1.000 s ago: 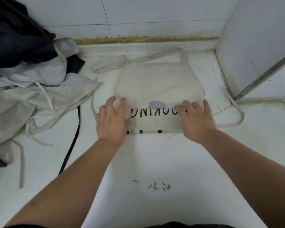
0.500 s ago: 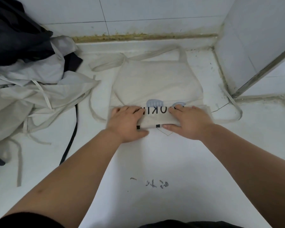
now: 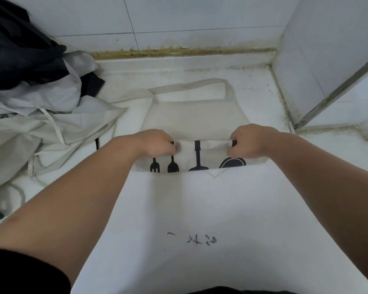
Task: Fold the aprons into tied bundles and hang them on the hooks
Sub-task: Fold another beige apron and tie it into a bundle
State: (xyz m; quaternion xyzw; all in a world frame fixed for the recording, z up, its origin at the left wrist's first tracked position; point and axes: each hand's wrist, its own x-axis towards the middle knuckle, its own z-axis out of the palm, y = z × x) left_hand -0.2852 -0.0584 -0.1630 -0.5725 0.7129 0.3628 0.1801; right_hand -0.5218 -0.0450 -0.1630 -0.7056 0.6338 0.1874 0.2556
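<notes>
A beige apron [image 3: 194, 117] lies flat on the white surface [image 3: 200, 209]. Its near part is folded into a band [image 3: 210, 151] printed with black utensils, and its neck strap [image 3: 228, 90] lies at the far end. To its left, crumpled pale and dark aprons [image 3: 36, 124], perhaps several, lie heaped.

- There is room over the white counter [image 3: 200, 209] near the person.
- A pile of aprons [image 3: 40, 128] blocks the left.
- The back wall [image 3: 179, 18] and side wall [image 3: 331, 49] close the corner.

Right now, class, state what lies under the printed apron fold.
The apron's plain layer, on the white surface. The left hand, right hand and fold hide the rest.
</notes>
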